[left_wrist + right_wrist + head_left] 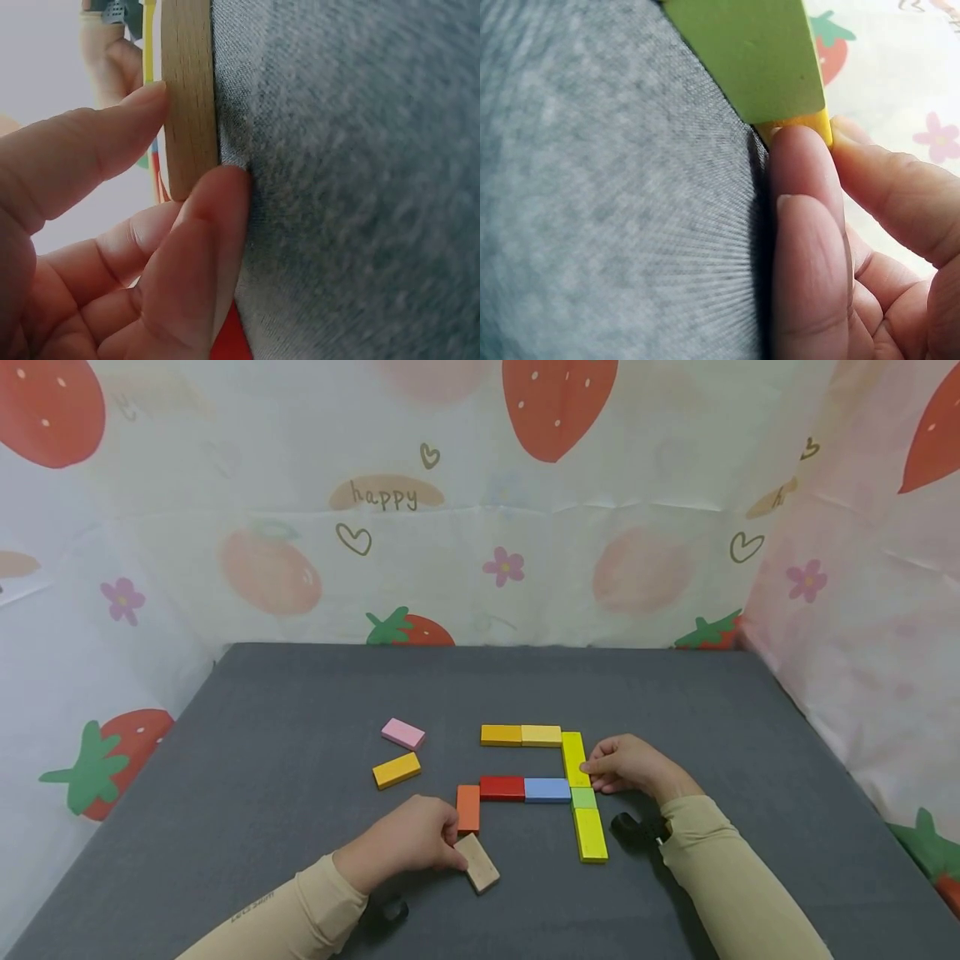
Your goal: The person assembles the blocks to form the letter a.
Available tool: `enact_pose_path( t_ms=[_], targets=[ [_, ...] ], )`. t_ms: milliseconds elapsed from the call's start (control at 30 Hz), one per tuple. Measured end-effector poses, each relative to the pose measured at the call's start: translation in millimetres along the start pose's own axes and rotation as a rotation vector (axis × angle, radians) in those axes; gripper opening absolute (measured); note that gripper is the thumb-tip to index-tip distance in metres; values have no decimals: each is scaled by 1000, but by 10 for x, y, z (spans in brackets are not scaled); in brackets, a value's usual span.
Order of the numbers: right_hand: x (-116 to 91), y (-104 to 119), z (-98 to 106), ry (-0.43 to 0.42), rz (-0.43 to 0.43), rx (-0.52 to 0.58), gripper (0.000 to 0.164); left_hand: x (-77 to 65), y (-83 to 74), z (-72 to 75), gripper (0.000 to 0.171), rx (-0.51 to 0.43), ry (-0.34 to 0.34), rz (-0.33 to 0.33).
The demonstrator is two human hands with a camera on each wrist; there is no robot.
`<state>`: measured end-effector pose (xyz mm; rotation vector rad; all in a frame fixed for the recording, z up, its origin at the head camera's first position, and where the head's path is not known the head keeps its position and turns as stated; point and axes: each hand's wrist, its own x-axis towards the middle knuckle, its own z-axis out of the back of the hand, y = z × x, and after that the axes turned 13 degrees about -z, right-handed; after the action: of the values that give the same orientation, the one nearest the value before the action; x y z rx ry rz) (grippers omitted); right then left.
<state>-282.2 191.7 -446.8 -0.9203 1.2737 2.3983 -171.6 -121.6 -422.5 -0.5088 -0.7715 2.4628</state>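
My left hand (pixel 408 842) pinches a plain wooden block (pixel 477 863) at its end, thumb on one side and fingertips at the other. That block lies tilted just below an upright orange block (pixel 468 808). My right hand (pixel 633 766) holds the upper yellow block (pixel 573 753) at its right side, thumb on its edge. Below it, in line, come a light green block (pixel 582 797) and a lower yellow block (pixel 590 836). A red block (pixel 502 788) and a blue block (pixel 547 790) link the orange block to this column. In the right wrist view, the green block (pixel 757 60) stands beyond the fingertips.
An amber block (pixel 501 736) and a pale yellow block (pixel 541 736) form the top row, touching the column. Apart on the left lie a pink block (pixel 403 734) and another amber block (pixel 397 771). Grey cloth (pixel 300 710) covers the table; printed curtains (pixel 465 560) surround it.
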Motion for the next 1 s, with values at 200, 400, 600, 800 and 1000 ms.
enact_pose_path(
  t_ms=[200, 400, 600, 800, 1000],
  targets=[
    [6, 4, -9, -14, -7, 7, 21, -4, 9, 39, 25, 42, -25, -113],
    [14, -2, -16, -28, -18, 5, 21, 29, 49, 54, 28, -45, 44, -261],
    [14, 4, -5, -12, -12, 5, 21, 57, 60, -11, 28, -23, 86, -305],
    [3, 2, -3, -5, -3, 6, 20, 42, 28, -17, 25, -23, 58, -288],
    [6, -8, -1, -9, 4, 7, 21, 45, 31, -55, 24, -26, 15, -287]
  ],
)
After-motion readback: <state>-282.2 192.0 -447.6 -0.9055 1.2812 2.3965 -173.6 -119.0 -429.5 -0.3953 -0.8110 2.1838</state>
